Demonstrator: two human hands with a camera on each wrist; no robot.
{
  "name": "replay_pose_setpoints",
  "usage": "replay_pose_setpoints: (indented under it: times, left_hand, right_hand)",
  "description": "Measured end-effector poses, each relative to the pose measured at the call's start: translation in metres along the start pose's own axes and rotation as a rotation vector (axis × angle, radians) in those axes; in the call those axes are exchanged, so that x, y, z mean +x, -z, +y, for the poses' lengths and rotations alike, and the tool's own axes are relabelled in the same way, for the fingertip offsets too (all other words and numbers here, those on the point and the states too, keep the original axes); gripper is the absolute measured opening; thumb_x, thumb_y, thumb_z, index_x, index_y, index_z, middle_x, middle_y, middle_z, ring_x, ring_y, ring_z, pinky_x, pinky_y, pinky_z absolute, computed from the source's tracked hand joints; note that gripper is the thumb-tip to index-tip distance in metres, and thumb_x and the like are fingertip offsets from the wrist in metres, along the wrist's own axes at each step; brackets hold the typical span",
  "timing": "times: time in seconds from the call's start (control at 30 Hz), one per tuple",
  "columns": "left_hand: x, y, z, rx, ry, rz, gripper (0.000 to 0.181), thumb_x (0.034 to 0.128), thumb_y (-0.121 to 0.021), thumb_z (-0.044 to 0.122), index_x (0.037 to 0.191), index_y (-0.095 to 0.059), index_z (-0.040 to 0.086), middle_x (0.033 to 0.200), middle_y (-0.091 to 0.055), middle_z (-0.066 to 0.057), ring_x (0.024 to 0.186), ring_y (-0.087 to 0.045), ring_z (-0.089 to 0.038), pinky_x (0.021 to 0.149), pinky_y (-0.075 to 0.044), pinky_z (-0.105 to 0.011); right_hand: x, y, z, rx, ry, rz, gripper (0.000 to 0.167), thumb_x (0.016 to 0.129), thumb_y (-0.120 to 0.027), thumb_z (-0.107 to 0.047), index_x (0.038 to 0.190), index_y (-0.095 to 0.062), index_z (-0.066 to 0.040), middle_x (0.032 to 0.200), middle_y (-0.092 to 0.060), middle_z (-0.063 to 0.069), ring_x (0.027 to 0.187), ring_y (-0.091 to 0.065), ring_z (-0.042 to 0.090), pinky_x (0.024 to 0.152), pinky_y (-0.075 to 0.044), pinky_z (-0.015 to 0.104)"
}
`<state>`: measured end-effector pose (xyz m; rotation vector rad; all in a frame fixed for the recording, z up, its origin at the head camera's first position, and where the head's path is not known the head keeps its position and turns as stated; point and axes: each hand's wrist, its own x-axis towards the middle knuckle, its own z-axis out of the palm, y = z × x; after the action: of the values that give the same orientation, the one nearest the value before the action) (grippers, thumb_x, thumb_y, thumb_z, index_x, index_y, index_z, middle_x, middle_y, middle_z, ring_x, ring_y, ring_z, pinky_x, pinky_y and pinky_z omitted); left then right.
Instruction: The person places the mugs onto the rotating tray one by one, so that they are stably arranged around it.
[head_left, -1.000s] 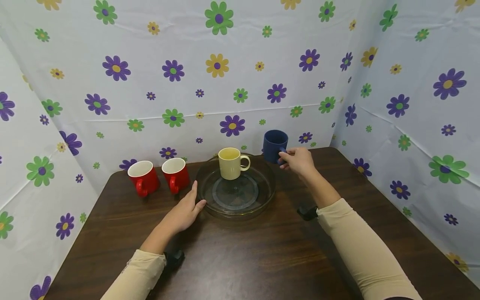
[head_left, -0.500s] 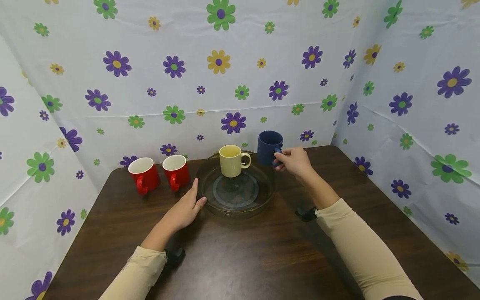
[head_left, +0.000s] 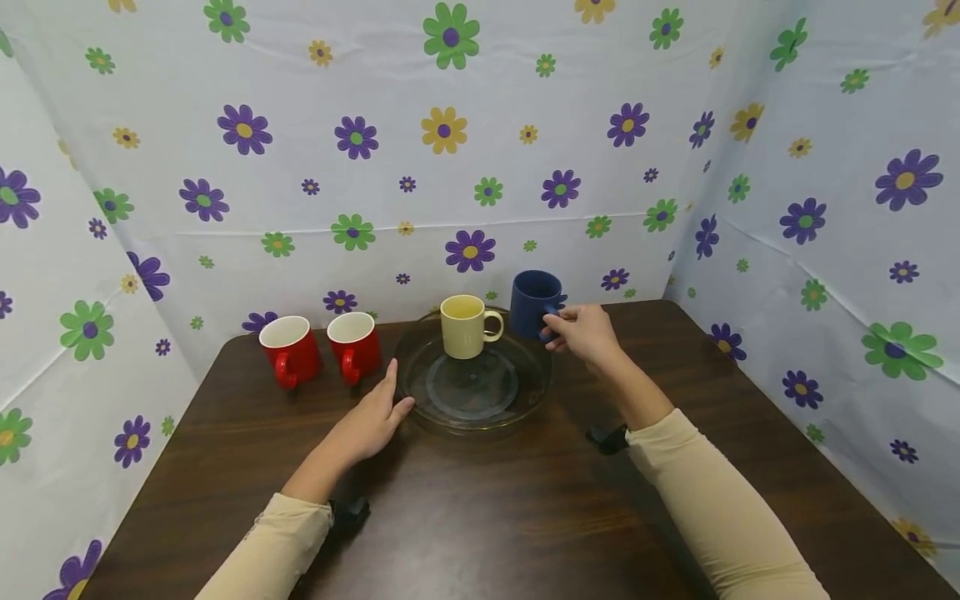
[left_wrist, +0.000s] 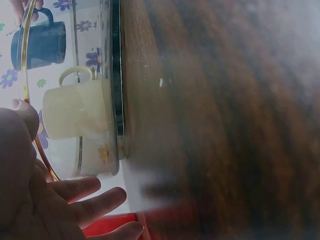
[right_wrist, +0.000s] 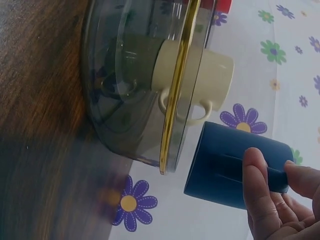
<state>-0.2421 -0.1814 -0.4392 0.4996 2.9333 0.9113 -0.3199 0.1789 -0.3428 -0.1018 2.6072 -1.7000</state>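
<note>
A blue mug (head_left: pixel 531 307) hangs over the right back rim of a clear glass dish (head_left: pixel 472 421); my right hand (head_left: pixel 588 335) pinches its handle. In the right wrist view the blue mug (right_wrist: pixel 230 162) is off the table, beside the dish's gold-coloured rim (right_wrist: pixel 175 95). A cream mug (head_left: pixel 462 332) stands upright inside the dish, its handle to the right. My left hand (head_left: pixel 369 419) lies at the dish's left side, fingers extended, the thumb at the rim in the left wrist view (left_wrist: pixel 55 200).
Two red mugs with white insides, one (head_left: pixel 291 354) farther left and one (head_left: pixel 355 346) nearer the dish, stand on the dark wooden table (head_left: pixel 480 517). A flower-patterned cloth (head_left: pixel 300 150) rises behind the table and at both sides.
The right hand has carried the blue mug leftward and slightly down, from right of the dish to over its rim. My left hand has stayed at the dish's left side.
</note>
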Motion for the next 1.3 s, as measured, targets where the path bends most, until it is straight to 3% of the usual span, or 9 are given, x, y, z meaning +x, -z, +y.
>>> replay_pose_setpoints:
  times: [0.53,0.87,1.3]
  left_hand:
    - [0.005,0.0,-0.002,0.01,-0.005,-0.004,0.08,0.1081,-0.048,0.032,0.159,0.001,-0.006,0.165,-0.012,-0.028,0.15,-0.02,-0.045,0.12,-0.02,-0.057]
    - [0.001,0.002,0.0,0.018,-0.014,0.003,0.08,0.1079,-0.048,0.031,0.158,0.0,-0.009,0.163,-0.013,-0.03,0.149,-0.022,-0.047,0.119,-0.02,-0.059]
    - [0.001,0.001,-0.001,0.014,0.021,-0.027,0.082,0.1079,-0.048,0.033,0.159,0.003,-0.005,0.164,-0.013,-0.028,0.15,-0.021,-0.046,0.119,-0.02,-0.058]
  right_hand:
    - [-0.001,-0.015,0.001,-0.026,0.005,-0.004,0.032,0.101,-0.065,-0.02,0.115,-0.07,0.009,0.097,-0.075,0.021,0.068,-0.074,0.02,0.069,-0.062,0.032]
    - [-0.004,-0.022,0.0,-0.015,0.001,-0.03,0.033,0.101,-0.065,-0.02,0.116,-0.069,0.01,0.095,-0.075,0.019,0.07,-0.075,0.021,0.072,-0.062,0.033]
    - [-0.008,-0.034,0.002,-0.023,-0.015,-0.041,0.03,0.101,-0.066,-0.019,0.114,-0.071,0.007,0.094,-0.076,0.017,0.069,-0.075,0.02,0.069,-0.062,0.03]
